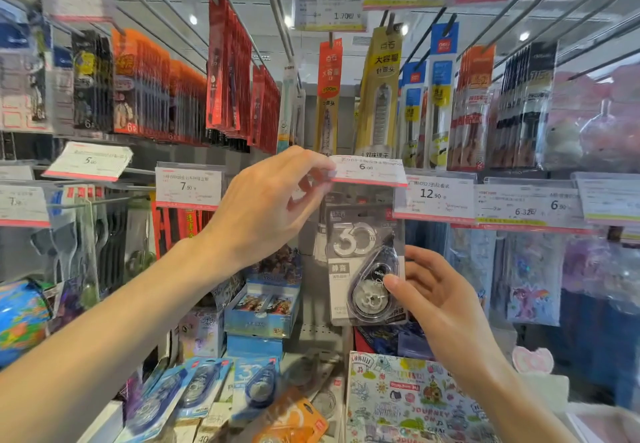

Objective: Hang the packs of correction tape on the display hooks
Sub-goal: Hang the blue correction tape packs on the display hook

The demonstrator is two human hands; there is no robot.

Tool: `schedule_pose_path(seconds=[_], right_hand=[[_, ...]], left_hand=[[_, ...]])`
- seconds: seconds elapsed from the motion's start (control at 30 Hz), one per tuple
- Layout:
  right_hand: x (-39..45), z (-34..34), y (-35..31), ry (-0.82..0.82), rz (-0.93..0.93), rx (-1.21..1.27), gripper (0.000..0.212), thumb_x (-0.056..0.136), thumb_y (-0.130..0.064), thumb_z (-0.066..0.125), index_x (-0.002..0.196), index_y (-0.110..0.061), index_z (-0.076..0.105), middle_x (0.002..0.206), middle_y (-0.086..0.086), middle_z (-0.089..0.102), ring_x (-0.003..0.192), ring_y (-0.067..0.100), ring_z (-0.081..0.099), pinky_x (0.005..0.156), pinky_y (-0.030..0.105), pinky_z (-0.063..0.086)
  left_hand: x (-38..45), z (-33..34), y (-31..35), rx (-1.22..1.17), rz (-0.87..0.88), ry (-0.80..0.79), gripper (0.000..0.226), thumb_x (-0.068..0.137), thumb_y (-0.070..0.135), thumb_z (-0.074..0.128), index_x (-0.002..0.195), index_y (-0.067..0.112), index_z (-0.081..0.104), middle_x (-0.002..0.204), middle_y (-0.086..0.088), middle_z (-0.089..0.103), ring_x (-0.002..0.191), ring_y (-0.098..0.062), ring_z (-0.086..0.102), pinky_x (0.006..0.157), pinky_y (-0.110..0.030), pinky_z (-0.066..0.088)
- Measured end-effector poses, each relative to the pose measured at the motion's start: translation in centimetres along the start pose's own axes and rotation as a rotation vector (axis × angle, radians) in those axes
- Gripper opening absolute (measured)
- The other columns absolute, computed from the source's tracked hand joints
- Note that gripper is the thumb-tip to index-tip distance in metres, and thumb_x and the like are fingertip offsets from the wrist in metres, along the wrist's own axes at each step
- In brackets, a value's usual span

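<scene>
— Blue carded correction tape packs (207, 394) lie nearest, low on the shelf. Hands?
— Left hand (266, 207) pinches white "6.00" price tag (369, 170); right hand (440, 300) grips grey carded correction tape pack (360, 262) just beneath it.

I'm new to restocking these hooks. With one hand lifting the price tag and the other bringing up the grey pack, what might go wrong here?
1. The left hand only pinches the price tag; if it flips down, it may cover the hook.
2. The right hand holds the grey pack by its lower edge, so the top may tilt and miss the hook.
</scene>
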State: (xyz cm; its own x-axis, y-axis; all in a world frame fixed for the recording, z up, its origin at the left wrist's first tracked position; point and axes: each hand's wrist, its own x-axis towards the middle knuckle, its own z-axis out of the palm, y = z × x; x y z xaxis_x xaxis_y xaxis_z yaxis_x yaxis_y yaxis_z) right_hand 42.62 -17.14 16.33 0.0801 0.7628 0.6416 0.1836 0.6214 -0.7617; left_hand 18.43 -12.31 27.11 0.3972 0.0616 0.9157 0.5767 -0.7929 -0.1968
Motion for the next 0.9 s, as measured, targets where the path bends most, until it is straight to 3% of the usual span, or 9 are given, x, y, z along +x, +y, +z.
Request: schedule_pose_path(seconds=[0.13, 0.33, 0.6, 0.77, 0.9], right_hand=[[0.3, 0.4, -0.3, -0.013, -0.029, -0.006, 0.05, 0.081, -0.044, 0.075, 0.127, -0.029, 0.063, 0.106, 0.0, 0.078, 0.103, 0.017, 0.074, 0.094, 0.034, 0.056], [1.0, 1.3, -0.8, -0.001, -0.058, 0.006, 0.044, 0.081, -0.045, 0.075, 0.121, -0.032, 0.063, 0.096, -0.007, 0.078, 0.095, 0.009, 0.075, 0.084, 0.012, 0.053], [1.6, 1.7, -0.3, 0.04, -0.084, 0.007, 0.041, 0.089, -0.036, 0.076, 0.127, -0.033, 0.061, 0.099, -0.008, 0.079, 0.097, 0.011, 0.076, 0.083, 0.015, 0.057], [1.6, 2.2, 0.7, 0.084, -0.088, -0.056, 0.051, 0.095, -0.032, 0.071, 0.141, -0.036, 0.049, 0.092, -0.003, 0.076, 0.085, 0.025, 0.071, 0.08, 0.027, 0.059], [2.2, 2.9, 1.8, 0.139, -0.089, -0.149, 0.057, 0.098, -0.037, 0.067, 0.147, -0.049, 0.04, 0.097, -0.015, 0.069, 0.078, 0.012, 0.069, 0.069, 0.011, 0.053]], left_hand=[[0.5, -0.2, 0.1, -0.042, -0.042, 0.027, 0.017, 0.102, 0.023, 0.057, 0.115, 0.015, 0.065, 0.103, 0.006, 0.067, 0.085, -0.007, 0.064, 0.071, -0.02, 0.053], [0.3, -0.3, 0.0, -0.074, -0.084, 0.017, 0.016, 0.102, 0.023, 0.059, 0.115, 0.016, 0.066, 0.103, 0.008, 0.066, 0.086, -0.006, 0.066, 0.072, -0.026, 0.056], [-0.3, -0.1, 0.1, -0.099, -0.122, 0.04, 0.017, 0.103, 0.025, 0.059, 0.116, 0.018, 0.066, 0.104, 0.008, 0.066, 0.087, -0.005, 0.066, 0.068, -0.03, 0.056], [-2.9, 0.7, 0.0, -0.152, -0.194, 0.009, 0.024, 0.1, 0.031, 0.058, 0.122, 0.022, 0.061, 0.108, 0.01, 0.065, 0.089, -0.006, 0.066, 0.062, -0.028, 0.057], [-7.4, 2.8, -0.1, -0.198, -0.362, -0.079, 0.023, 0.096, 0.037, 0.057, 0.118, 0.03, 0.06, 0.096, 0.016, 0.067, 0.084, -0.007, 0.065, 0.069, -0.029, 0.055]])
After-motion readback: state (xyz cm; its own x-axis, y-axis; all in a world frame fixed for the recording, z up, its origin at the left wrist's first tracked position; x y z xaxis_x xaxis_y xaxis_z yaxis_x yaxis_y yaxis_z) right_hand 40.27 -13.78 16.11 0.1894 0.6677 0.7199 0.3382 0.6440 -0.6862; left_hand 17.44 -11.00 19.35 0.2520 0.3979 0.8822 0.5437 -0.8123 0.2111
